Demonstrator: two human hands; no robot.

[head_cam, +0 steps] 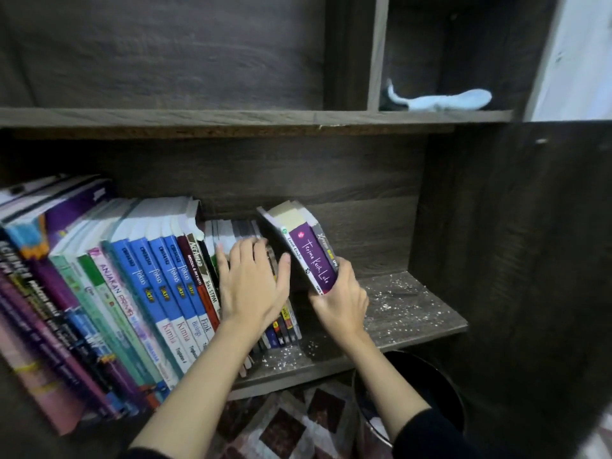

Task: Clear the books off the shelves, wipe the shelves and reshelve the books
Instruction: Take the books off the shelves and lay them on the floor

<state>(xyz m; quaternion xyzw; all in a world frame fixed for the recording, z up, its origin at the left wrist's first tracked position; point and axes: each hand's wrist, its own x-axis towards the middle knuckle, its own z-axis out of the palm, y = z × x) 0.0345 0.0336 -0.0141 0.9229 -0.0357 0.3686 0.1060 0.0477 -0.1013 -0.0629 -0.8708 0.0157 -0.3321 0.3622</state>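
Note:
A long row of books (159, 279) fills the left and middle of the lower shelf (414, 313), spines toward me. My left hand (251, 286) lies flat with straight fingers against the spines of the small books at the row's right end. My right hand (341, 301) grips the bottom of a small bunch of books (309, 250), a purple-spined one in front, tilted left and apart from the row. White dust and crumbs speckle the bare right part of the shelf. A light blue cloth (447, 99) lies in the upper right compartment.
The upper shelf board (198, 115) runs across the top, with a divider (377, 51) beside the cloth's compartment. A dark side panel (496, 243) closes the shelf on the right. Below stand a black round bin (430, 385) and a patterned rug (291, 425).

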